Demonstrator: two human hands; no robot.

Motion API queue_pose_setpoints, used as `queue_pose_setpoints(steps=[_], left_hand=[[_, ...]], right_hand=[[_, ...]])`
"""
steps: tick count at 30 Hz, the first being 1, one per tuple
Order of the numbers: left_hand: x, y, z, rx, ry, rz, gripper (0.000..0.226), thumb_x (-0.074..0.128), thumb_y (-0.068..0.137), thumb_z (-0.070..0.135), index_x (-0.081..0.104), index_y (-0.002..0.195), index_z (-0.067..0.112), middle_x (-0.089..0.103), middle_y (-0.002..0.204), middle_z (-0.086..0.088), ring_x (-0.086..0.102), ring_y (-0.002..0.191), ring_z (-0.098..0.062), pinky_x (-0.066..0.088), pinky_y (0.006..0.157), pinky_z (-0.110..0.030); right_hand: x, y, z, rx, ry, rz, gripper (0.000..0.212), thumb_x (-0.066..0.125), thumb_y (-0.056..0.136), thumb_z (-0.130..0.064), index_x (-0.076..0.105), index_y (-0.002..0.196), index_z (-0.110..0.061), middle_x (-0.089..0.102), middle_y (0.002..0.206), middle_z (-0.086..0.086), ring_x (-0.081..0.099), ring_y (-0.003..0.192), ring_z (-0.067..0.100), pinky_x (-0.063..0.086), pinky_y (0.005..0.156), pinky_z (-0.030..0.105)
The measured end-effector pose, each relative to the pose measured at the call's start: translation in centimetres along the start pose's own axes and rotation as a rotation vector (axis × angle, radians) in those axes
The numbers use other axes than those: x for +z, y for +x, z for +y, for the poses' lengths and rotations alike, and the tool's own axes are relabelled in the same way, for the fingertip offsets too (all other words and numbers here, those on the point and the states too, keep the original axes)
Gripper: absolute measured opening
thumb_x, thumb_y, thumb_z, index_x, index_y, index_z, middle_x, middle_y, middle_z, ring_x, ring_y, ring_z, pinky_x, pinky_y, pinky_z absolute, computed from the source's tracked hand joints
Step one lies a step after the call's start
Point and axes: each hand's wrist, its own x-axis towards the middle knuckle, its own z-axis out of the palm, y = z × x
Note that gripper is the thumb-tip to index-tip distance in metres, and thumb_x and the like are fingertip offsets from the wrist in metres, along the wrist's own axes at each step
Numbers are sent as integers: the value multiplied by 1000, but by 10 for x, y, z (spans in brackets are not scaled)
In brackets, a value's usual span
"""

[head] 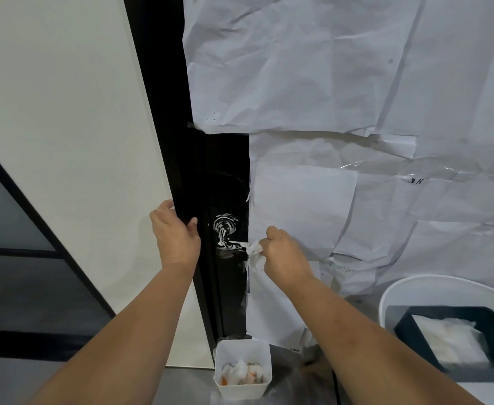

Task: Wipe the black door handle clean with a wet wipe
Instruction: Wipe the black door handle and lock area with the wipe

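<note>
The black door handle (pixel 229 241) sits on the black door (pixel 225 171), smeared with white streaks around its round base and along its lever. My right hand (pixel 283 255) grips a crumpled white wet wipe (pixel 254 254) and presses it against the lever's right end. My left hand (pixel 175 232) holds the door's left edge, fingers curled round it, level with the handle.
White paper sheets (pixel 342 97) cover the door to the right and above. A white bin (pixel 242 368) with used wipes stands on the floor below the handle. At the lower right, a white tub (pixel 409 285) holds a dark tray (pixel 473 314) with a wipe pack.
</note>
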Motion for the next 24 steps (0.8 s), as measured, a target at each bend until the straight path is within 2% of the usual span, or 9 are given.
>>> queue_pose_setpoints(steps=[2, 4, 7, 10, 14, 19, 21, 24], left_hand=[[0, 0, -1, 5, 0, -1, 56, 69, 86, 7, 38, 132, 14, 43, 120, -10, 56, 104, -23, 54, 90, -40], [0, 0, -1, 12, 17, 3, 57, 69, 86, 7, 37, 133, 13, 41, 121, -10, 54, 106, -23, 53, 90, -40], [0, -2, 0, 20, 27, 4, 57, 68, 87, 8, 36, 133, 13, 40, 122, -11, 53, 107, -24, 52, 91, -39], [-1, -2, 1, 24, 21, 7, 57, 68, 87, 7, 35, 134, 12, 39, 123, -11, 52, 108, -23, 52, 92, -38], [-1, 0, -1, 21, 10, -4, 57, 68, 87, 7, 35, 133, 15, 40, 124, -10, 54, 108, -23, 53, 92, -39], [0, 1, -5, 27, -13, -12, 58, 69, 86, 6, 35, 131, 19, 41, 124, -10, 55, 110, -23, 52, 94, -39], [0, -1, -5, 41, 8, -7, 59, 67, 87, 7, 33, 133, 18, 37, 126, -10, 52, 111, -23, 50, 95, -36], [1, -2, -5, 57, 20, -6, 60, 66, 89, 8, 30, 135, 18, 35, 127, -10, 50, 112, -23, 48, 95, -33]], right_hand=[[1, -9, -6, -18, -63, 31, 29, 53, 57, 21, 55, 71, -5, 47, 84, 9, 38, 70, 21, 29, 55, 30], [0, -11, -10, -41, -90, 8, 33, 55, 53, 21, 52, 69, -7, 49, 85, 10, 45, 72, 24, 29, 54, 30], [-4, 0, -5, -44, -46, -27, 26, 51, 67, 15, 47, 71, -11, 45, 91, 8, 41, 77, 23, 30, 60, 31], [-10, 8, 0, 10, 6, -51, 15, 49, 80, 6, 61, 81, -3, 38, 86, 5, 36, 74, 20, 29, 60, 32], [-5, 5, -1, 15, 22, 42, 17, 50, 73, 12, 62, 77, 0, 37, 80, 6, 34, 69, 21, 31, 55, 33], [7, -4, 9, 69, 83, 136, 25, 56, 66, 14, 63, 78, -7, 46, 81, 5, 35, 67, 17, 39, 49, 34], [5, -1, 17, 144, 135, 134, 27, 55, 62, 18, 64, 77, -3, 48, 81, 10, 41, 64, 21, 39, 51, 32], [0, 6, 32, 218, 209, 70, 25, 54, 70, 14, 68, 86, 0, 49, 87, 12, 50, 75, 27, 36, 62, 28]])
